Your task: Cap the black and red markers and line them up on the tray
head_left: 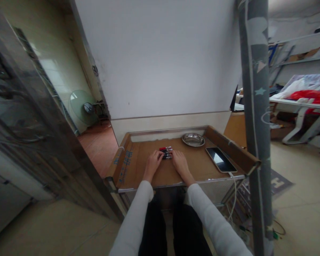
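A small row of short, slim pieces, black with silvery metal ends, lies on the cardboard-covered top of a cart. At the far end of the row is a red piece of the same sort; they look like small clips, but are too small to name surely. My left hand has its fingers bent together at the left ends of the black pieces. My right hand closes in from the other side, its fingertips at the silvery right ends. The fingers partly hide the pieces.
A round steel dish stands at the back right of the cart top. A phone with a white cable lies near the right edge. Raised cardboard sides border the cart. A wrapped grey pole rises at the right.
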Available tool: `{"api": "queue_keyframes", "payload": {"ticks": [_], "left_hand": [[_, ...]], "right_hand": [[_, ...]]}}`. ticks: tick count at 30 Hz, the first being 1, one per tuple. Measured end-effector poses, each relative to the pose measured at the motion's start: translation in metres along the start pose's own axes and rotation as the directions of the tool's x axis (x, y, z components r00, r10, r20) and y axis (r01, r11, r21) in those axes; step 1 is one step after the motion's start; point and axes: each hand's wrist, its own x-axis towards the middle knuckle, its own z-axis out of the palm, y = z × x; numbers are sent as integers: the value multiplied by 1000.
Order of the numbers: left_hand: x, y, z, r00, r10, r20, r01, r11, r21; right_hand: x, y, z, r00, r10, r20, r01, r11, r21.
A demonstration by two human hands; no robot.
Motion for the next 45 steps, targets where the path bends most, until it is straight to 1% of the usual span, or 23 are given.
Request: {"api": "queue_keyframes", "payload": {"ticks": [5,10,14,18,20,23,26,29,31,33,35,37,38,42,45], "left_hand": [[4,4,2,997,58,48,-56,998,-39],[4,6,2,999,28,21,-26,998,-64],[2,4,0,999,37,19,-35,996,-83],[1,2,0,999,33,15,-32,995,-97],[1,2,1,999,33,23,-30,994,-105],[1,2,2,998,51,47,-46,993,-112],[0,3,3,994,84,72,-75,990,-117],[-1,3,3,994,62,95,-50,990,-129],[-2,2,3,991,31,127,-11,987,-158],[-2,3,3,988,19,153,11,981,-194],[-1,3,4,990,22,137,3,983,-183],[-1,5,3,992,32,120,-19,994,-109],[0,6,3,991,39,128,-32,998,-62],[-1,8,-1,973,60,223,-76,995,66],[-2,8,-1,966,66,251,-95,990,102]], "right_hand": [[-2,0,-1,999,-27,-26,28,998,52],[-2,2,-1,999,-18,-29,20,997,76],[-1,3,0,999,-14,-37,18,994,106],[-2,2,-1,999,-30,-18,32,989,147],[-3,2,-2,999,-42,-11,43,987,153],[-5,3,-1,998,-53,-30,58,984,169],[-6,3,0,995,-89,-44,97,966,238],[-5,2,1,991,-132,-25,133,943,306],[-4,2,0,990,-138,16,125,937,325],[-3,2,-1,993,-109,46,88,943,322],[-4,2,-2,999,-33,38,20,957,291],[-5,3,-4,998,58,5,-57,968,243],[-5,3,-4,996,92,-7,-89,972,220],[-6,4,-7,985,170,-6,-167,976,141],[-6,4,-8,975,224,1,-223,971,79]]}}
